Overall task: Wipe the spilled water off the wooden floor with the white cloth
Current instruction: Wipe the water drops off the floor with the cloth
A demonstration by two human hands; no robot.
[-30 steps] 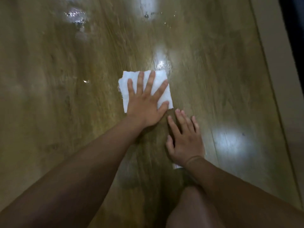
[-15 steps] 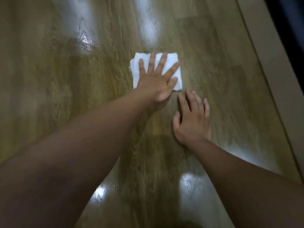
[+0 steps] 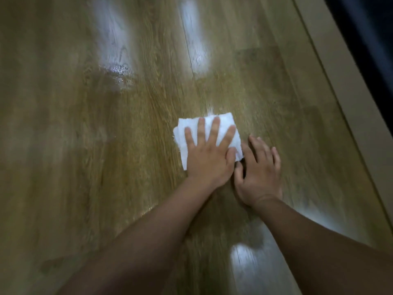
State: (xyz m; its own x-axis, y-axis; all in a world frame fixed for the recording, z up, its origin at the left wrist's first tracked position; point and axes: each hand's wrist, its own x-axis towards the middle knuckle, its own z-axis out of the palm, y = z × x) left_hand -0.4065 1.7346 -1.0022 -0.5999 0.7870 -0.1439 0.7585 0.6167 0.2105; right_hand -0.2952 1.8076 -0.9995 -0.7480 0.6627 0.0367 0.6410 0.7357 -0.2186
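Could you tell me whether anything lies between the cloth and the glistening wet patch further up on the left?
Nothing visible does: only bare wooden floor lies between the white cloth, pressed flat under the left hand, and the water. The right hand rests on the floor on the cloth's other side.

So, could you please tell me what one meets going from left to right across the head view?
water puddle → white cloth, with the left hand flat on it → right hand → pale edge strip

dim | glare streaks on wooden floor (image 3: 148, 128) | motion-blurred edges
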